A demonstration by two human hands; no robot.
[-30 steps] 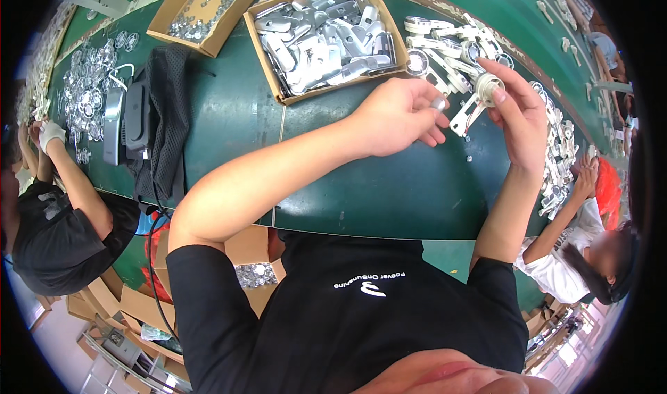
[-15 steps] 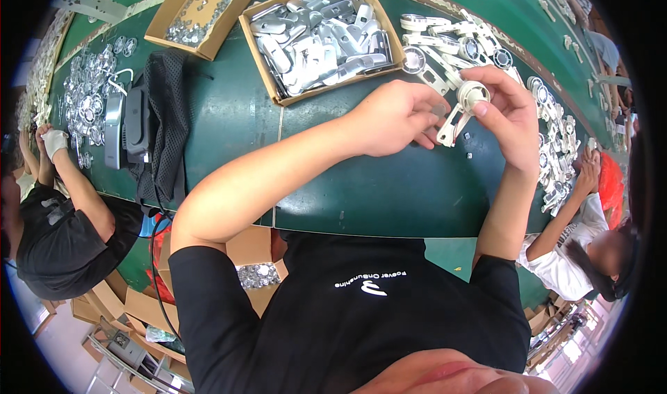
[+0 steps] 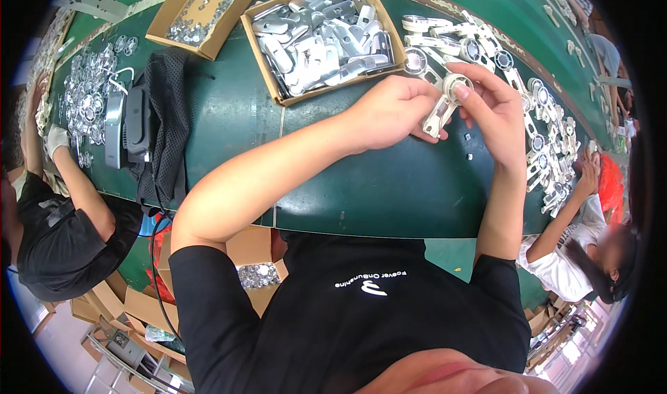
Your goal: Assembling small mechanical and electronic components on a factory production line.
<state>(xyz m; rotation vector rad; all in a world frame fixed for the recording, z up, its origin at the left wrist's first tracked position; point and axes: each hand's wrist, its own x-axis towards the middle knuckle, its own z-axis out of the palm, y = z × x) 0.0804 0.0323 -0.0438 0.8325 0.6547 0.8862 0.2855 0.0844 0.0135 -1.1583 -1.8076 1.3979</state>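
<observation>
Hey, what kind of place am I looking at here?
Probably a factory assembly bench: a long green table, a cardboard box of identical metal plates, rows of finished metal parts, and other workers alongside.

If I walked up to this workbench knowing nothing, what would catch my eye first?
Probably the two bare hands meeting over the green table: the left hand and right hand together hold a pale metal part with a round head. Just behind them, a cardboard box brims with shiny metal pieces, and more finished parts lie along the table's right side.
</observation>
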